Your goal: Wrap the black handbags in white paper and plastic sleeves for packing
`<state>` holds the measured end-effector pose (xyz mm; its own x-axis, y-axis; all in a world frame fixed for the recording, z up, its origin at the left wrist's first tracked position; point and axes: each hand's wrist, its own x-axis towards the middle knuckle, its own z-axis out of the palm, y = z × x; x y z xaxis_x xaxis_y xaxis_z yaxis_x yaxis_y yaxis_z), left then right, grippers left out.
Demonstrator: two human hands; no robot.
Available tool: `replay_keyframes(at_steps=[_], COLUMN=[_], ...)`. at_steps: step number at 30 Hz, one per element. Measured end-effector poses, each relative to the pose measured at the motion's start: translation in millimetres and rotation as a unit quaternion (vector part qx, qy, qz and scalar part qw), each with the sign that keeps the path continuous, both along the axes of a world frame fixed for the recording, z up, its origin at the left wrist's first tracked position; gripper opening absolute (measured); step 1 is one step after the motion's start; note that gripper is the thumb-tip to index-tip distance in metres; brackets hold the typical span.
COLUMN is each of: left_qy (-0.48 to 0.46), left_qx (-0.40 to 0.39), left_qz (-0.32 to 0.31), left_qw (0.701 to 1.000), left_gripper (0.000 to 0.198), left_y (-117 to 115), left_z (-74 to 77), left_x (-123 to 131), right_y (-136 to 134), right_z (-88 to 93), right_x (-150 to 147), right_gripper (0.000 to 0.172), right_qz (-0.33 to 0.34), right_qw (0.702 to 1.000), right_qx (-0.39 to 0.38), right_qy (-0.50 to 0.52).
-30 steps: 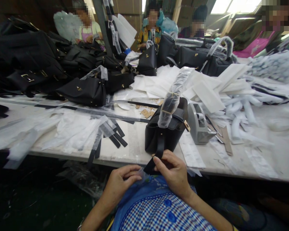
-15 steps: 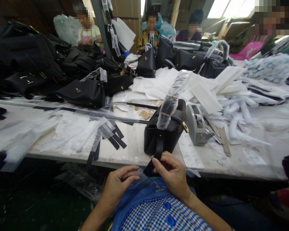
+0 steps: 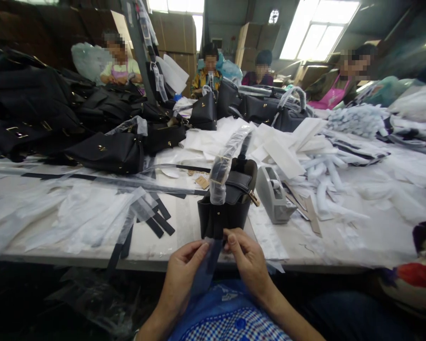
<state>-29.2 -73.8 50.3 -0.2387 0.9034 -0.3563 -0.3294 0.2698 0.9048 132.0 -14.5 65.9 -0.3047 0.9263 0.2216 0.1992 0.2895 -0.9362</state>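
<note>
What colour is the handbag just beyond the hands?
The handbag is black, with a gold clasp; head view.

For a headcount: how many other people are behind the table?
4: person far left, person at centre, person right of centre, person in pink at right. Others may be hidden.

A black handbag (image 3: 227, 208) stands at the near edge of a cluttered white table (image 3: 326, 246). Just in front of the handbag, the left hand (image 3: 184, 270) and right hand (image 3: 248, 258) pinch its plastic-sleeved strap (image 3: 208, 265). A grey tape dispenser (image 3: 275, 194) sits just right of the handbag, and loose black strips (image 3: 158, 220) lie to its left.
</note>
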Motion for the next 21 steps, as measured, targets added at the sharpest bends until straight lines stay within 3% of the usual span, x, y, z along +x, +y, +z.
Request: replay_keyframes(at_steps=[5,9,14,21], left_qy=[0.010,0.019,-0.002,-0.028], left_qx=[0.079,0.089,0.081,0.072], left_qz=[0.036,0.048,0.076,0.059], left_qw=[0.996,0.995,0.994,0.995], left_gripper=[0.032,0.033,0.038,0.040], left_y=[28.6,39.9,32.9,19.6], left_z=[8.8,9.6,4.3,-1.9], left_x=[9.5,10.3,10.9,18.2], right_y=[9.9,19.0,28.3,28.7], right_z=[8.7,19.7,24.2,19.9], right_x=[1.2,-3.8,-11.3,-21.9], right_gripper=[0.026,0.026,0.028,0.032], right_qz=[0.018,-0.004,0.004,0.004], right_qw=[0.999,0.997,0.994,0.992], right_qx=[-0.016,-0.023,-0.067,-0.107], right_qy=[-0.044,-0.070,-0.087,-0.071])
